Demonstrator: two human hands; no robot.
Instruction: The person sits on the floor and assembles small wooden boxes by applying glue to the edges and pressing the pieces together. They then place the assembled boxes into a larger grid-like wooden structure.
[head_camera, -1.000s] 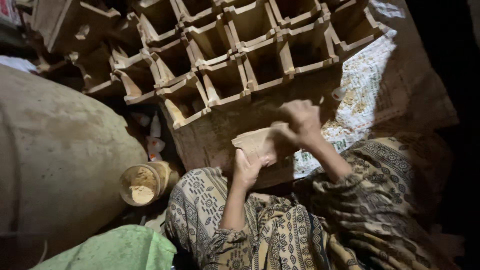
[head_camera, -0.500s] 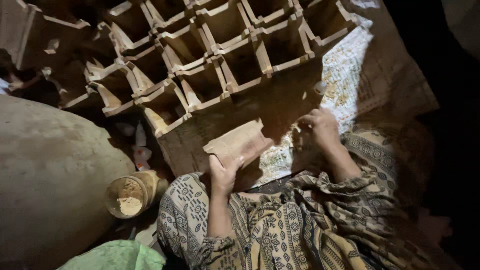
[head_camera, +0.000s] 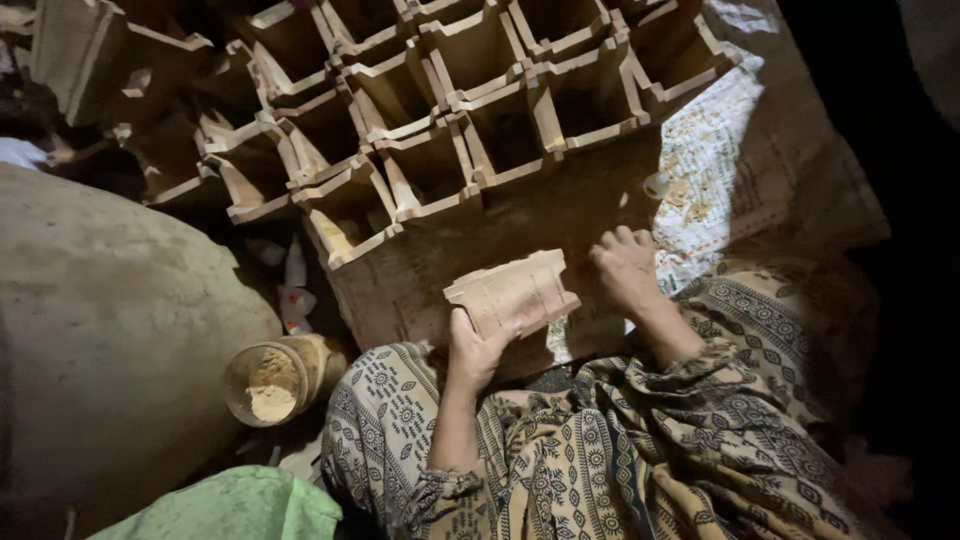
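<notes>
Where the view begins at far left, a large rounded mass of pale clay (head_camera: 110, 340) fills the lower left, with a green cloth (head_camera: 225, 510) lying against its lower edge. Just right of the clay, a round open jar (head_camera: 272, 378) lies tilted on its side, holding a tan powder in its mouth. Above and behind it stands an array of square clay moulds (head_camera: 450, 120), open-topped compartments set in diagonal rows and sharing thin walls, which spans the upper half of the view from left to right. A flat dark board (head_camera: 480, 250) slopes down from the front row of moulds toward the person's lap.

At centre, the left hand (head_camera: 480, 345) grips a flat, roughly rectangular slab of clay (head_camera: 512, 293) from below; the fingers are curled closed around the slab's lower edge, with the thumb pressed on its near face. The slab is held tilted, raised just above the board and in front of the moulds. To its right, the right hand (head_camera: 628, 270) rests on the board with its fingers bent and loosely gathered, fingertips touching the surface; it holds nothing visible. The two hands are near each other but apart. Both forearms emerge from patterned sleeves (head_camera: 640, 440), and the same black-and-cream fabric covers the lap below. At right, a printed cloth (head_camera: 710, 180) lies beside the board.
</notes>
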